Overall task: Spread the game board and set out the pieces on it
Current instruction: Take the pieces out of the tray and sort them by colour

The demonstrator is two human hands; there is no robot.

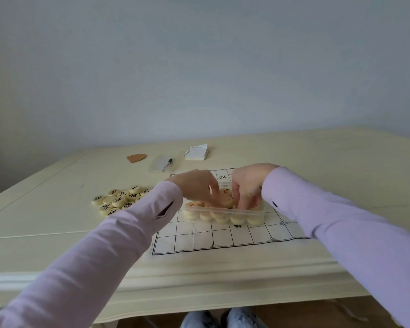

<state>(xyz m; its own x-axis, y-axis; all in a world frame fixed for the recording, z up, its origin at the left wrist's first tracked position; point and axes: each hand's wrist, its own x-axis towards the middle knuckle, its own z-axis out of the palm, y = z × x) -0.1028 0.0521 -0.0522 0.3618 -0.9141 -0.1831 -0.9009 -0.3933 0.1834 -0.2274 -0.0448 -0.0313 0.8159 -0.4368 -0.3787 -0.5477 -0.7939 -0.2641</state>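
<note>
A cream table [341, 162] fills the lower half of the view; on it, near the front edge, the game board [223, 240] lies spread flat, a white sheet ruled with black lines; two arms in pale lilac sleeves reach in over it from either side. A clear plastic box [223, 213] stands on the middle of the board, packed with round cream pieces, the top ones marked in red [226, 197]; a loose heap of black-marked pieces [118, 200] rests on the bare table just left of the board. The left hand [194, 185] dips into the box with its fingers pointing down onto the red-marked pieces; the right hand [249, 183] is curled over the box's right end, fingertips down among the pieces; whether either hand pinches a piece cannot be told. Beyond the board lie a spiral notepad [197, 152], a clear lid [158, 165] with a pen [167, 165] across it, and a small brown object [136, 158].
</note>
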